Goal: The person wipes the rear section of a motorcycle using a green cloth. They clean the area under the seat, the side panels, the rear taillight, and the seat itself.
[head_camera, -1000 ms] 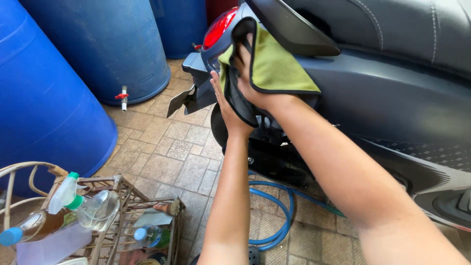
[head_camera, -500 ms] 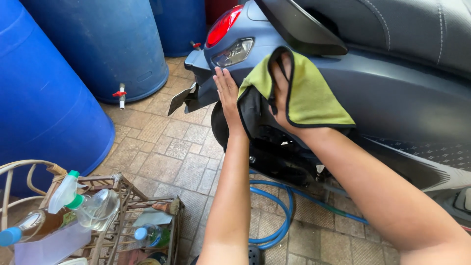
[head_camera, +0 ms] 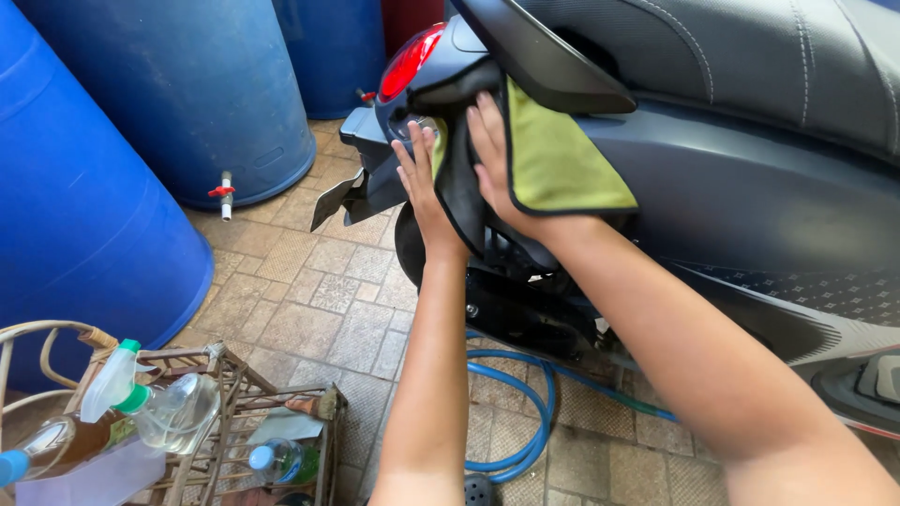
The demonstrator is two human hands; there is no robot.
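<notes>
Scooter [head_camera: 750, 187] bodywork behind cloth [head_camera: 562, 159] hidden
</notes>
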